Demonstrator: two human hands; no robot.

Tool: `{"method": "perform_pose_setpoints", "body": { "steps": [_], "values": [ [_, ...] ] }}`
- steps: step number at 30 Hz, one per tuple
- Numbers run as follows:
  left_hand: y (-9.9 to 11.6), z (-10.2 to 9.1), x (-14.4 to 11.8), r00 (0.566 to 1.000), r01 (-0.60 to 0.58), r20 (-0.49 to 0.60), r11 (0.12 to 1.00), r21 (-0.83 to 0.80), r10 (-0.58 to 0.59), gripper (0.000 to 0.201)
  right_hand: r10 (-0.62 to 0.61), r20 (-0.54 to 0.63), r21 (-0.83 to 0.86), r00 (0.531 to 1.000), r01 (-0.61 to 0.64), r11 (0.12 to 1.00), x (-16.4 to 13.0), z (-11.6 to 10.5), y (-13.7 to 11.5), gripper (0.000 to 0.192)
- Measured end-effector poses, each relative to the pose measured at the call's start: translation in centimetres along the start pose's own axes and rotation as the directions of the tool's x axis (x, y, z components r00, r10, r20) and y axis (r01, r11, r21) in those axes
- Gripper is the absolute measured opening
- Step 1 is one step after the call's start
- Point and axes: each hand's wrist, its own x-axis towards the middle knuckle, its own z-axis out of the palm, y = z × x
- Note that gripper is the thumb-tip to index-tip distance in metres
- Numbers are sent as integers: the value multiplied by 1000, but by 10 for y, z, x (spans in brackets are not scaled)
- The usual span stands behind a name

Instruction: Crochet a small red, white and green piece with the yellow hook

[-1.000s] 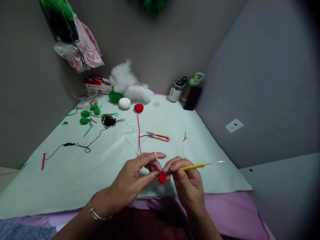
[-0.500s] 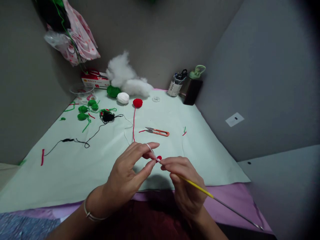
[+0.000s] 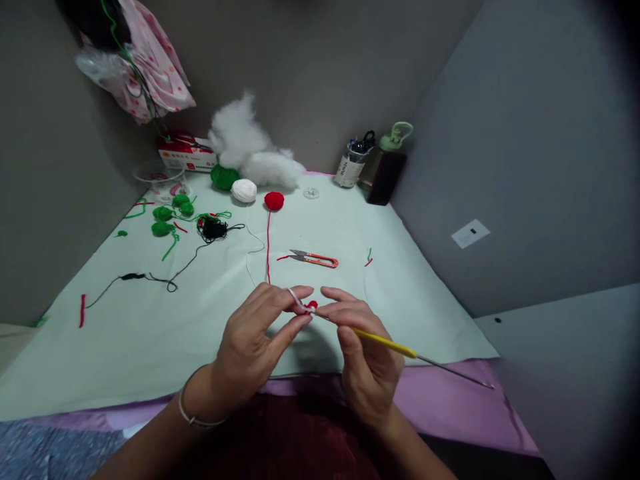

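Note:
My left hand (image 3: 255, 340) pinches a small red and white crochet piece (image 3: 312, 306) between thumb and fingers, with white yarn looped over the index finger. Closed around the yellow grip of a crochet hook (image 3: 385, 342) is my right hand (image 3: 367, 360). The hook's tip meets the small piece, while its bare metal end points out to the lower right. Beyond the hands, a red yarn ball (image 3: 274, 201) trails its strand toward my left hand. Orange-handled thread snips (image 3: 314, 259) lie past my fingertips.
At the back sit a white yarn ball (image 3: 244, 191), a green yarn ball (image 3: 224, 177) and white stuffing (image 3: 245, 143). Green bundles (image 3: 162, 229) and tangled black yarn (image 3: 214, 229) are on the left. A pen cup (image 3: 349, 170) and bottle (image 3: 387, 173) stand back right.
The hook has swung so its free end sits higher and further left. My right index finger has lifted away from the others, and the small piece has shifted slightly left and up.

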Motion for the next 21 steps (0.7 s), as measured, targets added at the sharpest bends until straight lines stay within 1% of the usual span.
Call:
{"method": "perform_pose_setpoints", "body": {
  "steps": [4, 7, 12, 14, 16, 17, 18, 19, 20, 21],
  "values": [
    [2, 1, -1, 991, 127, -19, 988, -82, -129, 30, 68, -9, 42, 998, -68, 997, 0, 0, 2, 27],
    [2, 2, -2, 980, 193, -17, 973, -128, -197, 28, 75, -28, 18, 997, -75, 997, -3, 0, 3, 28],
    [2, 6, -5, 955, 290, -9, 939, -185, -297, 26, -27, -7, -133, 1000, 25, 991, -11, 0, 5, 34],
    [3, 9, -6, 938, 338, -2, 919, -203, -346, 25, -64, 2, -211, 998, 63, 976, -14, 1, 6, 36],
    [5, 12, -7, 917, 386, 4, 886, -256, -398, 26, -118, -3, -270, 993, 112, 956, -17, 3, 9, 38],
    [6, 13, -8, 900, 420, 17, 854, -306, -436, 28, -154, -3, -300, 988, 146, 943, -18, 3, 11, 40],
    [7, 14, -8, 874, 464, 48, 802, -376, -483, 31, -193, 9, -334, 981, 185, 924, -18, 4, 13, 43],
    [7, 15, -8, 840, 515, 104, 723, -460, -533, 35, -230, 26, -368, 973, 223, 903, -19, 4, 15, 46],
    [8, 15, -7, 798, 569, 183, 617, -543, -575, 39, -259, 50, -398, 965, 257, 881, -19, 3, 17, 49],
    [8, 14, -6, 749, 622, 280, 491, -610, -601, 43, -280, 75, -420, 957, 285, 862, -19, 2, 18, 51]
  ]
}}
